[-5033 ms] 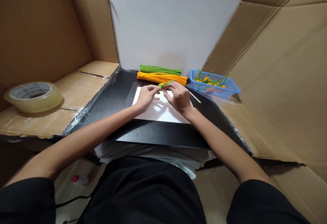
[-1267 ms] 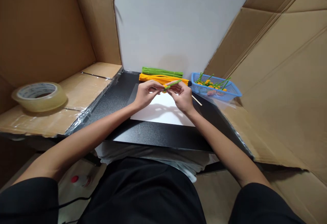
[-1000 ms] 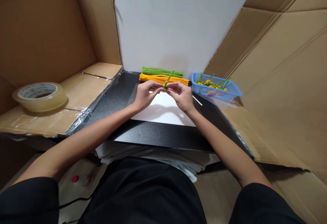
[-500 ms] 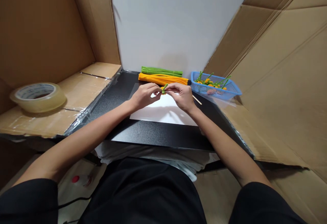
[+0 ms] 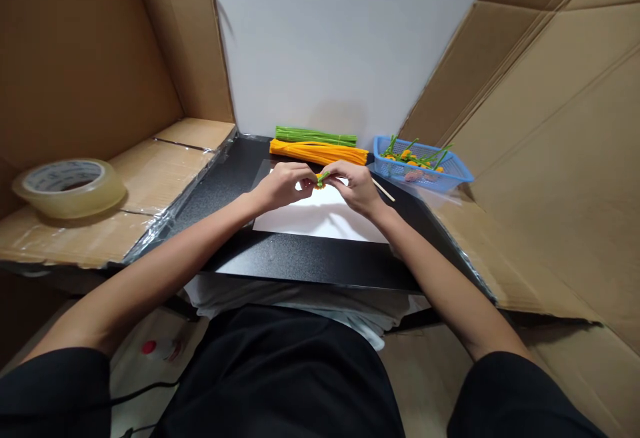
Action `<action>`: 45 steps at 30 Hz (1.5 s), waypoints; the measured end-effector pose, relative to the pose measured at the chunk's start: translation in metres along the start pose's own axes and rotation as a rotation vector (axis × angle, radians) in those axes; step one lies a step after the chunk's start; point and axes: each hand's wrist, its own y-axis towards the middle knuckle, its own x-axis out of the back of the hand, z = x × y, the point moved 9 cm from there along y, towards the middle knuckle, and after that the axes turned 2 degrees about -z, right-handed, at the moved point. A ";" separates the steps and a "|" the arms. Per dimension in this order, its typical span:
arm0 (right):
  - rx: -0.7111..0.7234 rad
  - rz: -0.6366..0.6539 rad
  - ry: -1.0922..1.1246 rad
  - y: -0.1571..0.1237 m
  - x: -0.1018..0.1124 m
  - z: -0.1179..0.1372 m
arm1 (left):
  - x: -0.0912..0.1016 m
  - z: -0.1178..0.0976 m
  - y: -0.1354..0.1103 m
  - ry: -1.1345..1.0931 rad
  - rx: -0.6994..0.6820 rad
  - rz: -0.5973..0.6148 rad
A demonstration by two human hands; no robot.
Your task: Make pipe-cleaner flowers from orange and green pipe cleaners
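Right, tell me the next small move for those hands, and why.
I'd have the right hand gently press the green strand inward while the left hand steadies the orange-and-green piece. Both hands appear to pinch it above the white sheet, and the strand slants out toward the right fingertips, so it seems within easy reach.

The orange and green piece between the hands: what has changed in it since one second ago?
The green stem, then raised, now leans low toward the right hand; its orange part shows more. That hand and the left hand still hold the piece. Orange bundle, green bundle, blue basket: unmoved.
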 end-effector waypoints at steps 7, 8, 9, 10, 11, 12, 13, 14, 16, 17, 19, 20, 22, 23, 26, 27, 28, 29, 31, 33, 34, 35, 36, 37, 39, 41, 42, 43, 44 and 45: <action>-0.134 -0.029 0.101 0.001 0.004 -0.012 | 0.003 0.010 -0.003 -0.085 0.148 -0.104; -0.146 -0.029 0.110 0.001 0.004 -0.014 | 0.003 0.010 -0.003 -0.094 0.162 -0.114; -0.155 -0.030 0.113 0.001 0.004 -0.015 | 0.002 0.010 -0.003 -0.102 0.169 -0.120; -0.163 -0.034 0.113 0.001 0.004 -0.017 | 0.002 0.009 -0.003 -0.112 0.172 -0.126; -0.169 -0.043 0.111 0.001 0.004 -0.018 | 0.002 0.009 -0.003 -0.126 0.175 -0.138; -0.174 -0.056 0.109 0.001 0.005 -0.020 | 0.002 0.009 -0.002 -0.144 0.180 -0.157; -0.179 -0.070 0.104 0.001 0.005 -0.021 | 0.002 0.009 -0.003 -0.167 0.190 -0.180; -0.184 -0.082 0.098 0.001 0.006 -0.022 | 0.003 0.010 -0.003 -0.195 0.205 -0.199; -0.191 -0.094 0.087 0.001 0.007 -0.024 | 0.000 0.015 -0.004 -0.260 0.253 -0.204; -0.191 -0.089 0.085 0.001 0.007 -0.024 | -0.003 0.018 -0.004 -0.295 0.287 -0.189; -0.182 -0.071 0.083 0.001 0.006 -0.023 | -0.008 0.025 -0.007 -0.358 0.359 -0.152; -0.173 -0.065 0.079 0.001 0.006 -0.021 | -0.009 0.029 -0.008 -0.379 0.390 -0.145; -0.148 -0.062 0.062 0.002 0.006 -0.015 | -0.008 0.034 -0.010 -0.397 0.434 -0.163; -0.133 -0.058 0.055 0.002 0.006 -0.011 | -0.007 0.036 -0.011 -0.400 0.449 -0.177; -0.089 -0.049 0.058 0.003 0.005 -0.001 | -0.008 0.039 -0.012 -0.420 0.488 -0.194; -0.080 -0.058 0.063 0.003 0.005 0.002 | -0.009 0.040 -0.013 -0.433 0.504 -0.194; -0.078 -0.073 0.068 0.002 0.005 0.004 | -0.010 0.040 -0.013 -0.448 0.522 -0.196; -0.082 -0.094 0.075 0.001 0.006 0.004 | -0.012 0.041 -0.014 -0.464 0.543 -0.205; -0.104 -0.133 0.097 0.000 0.007 0.003 | -0.014 0.045 -0.016 -0.513 0.595 -0.237; -0.132 -0.170 0.126 -0.002 0.008 0.001 | -0.018 0.049 -0.019 -0.623 0.655 -0.271; -0.141 -0.185 0.135 -0.002 0.009 -0.001 | -0.021 0.051 -0.020 -0.700 0.688 -0.286; -0.145 -0.197 0.136 -0.003 0.009 -0.001 | -0.024 0.053 -0.020 -0.784 0.720 -0.298; -0.142 -0.203 0.129 -0.003 0.010 -0.001 | -0.027 0.055 -0.021 -0.863 0.751 -0.309; -0.131 -0.205 0.116 -0.003 0.010 0.000 | -0.029 0.056 -0.022 -0.928 0.780 -0.318; -0.091 -0.200 0.088 -0.003 0.010 0.004 | -0.033 0.056 -0.023 -0.996 0.823 -0.318; -0.045 -0.179 0.077 -0.002 0.009 0.010 | -0.033 0.055 -0.023 -0.998 0.841 -0.310; -0.030 -0.165 0.073 -0.001 0.008 0.012 | -0.032 0.055 -0.022 -0.985 0.842 -0.311; -0.022 -0.155 0.069 -0.001 0.008 0.014 | -0.031 0.054 -0.022 -0.970 0.840 -0.314; -0.021 -0.146 0.065 0.000 0.008 0.015 | -0.030 0.054 -0.022 -0.954 0.835 -0.321; -0.024 -0.140 0.064 0.000 0.007 0.016 | -0.028 0.054 -0.022 -0.939 0.828 -0.328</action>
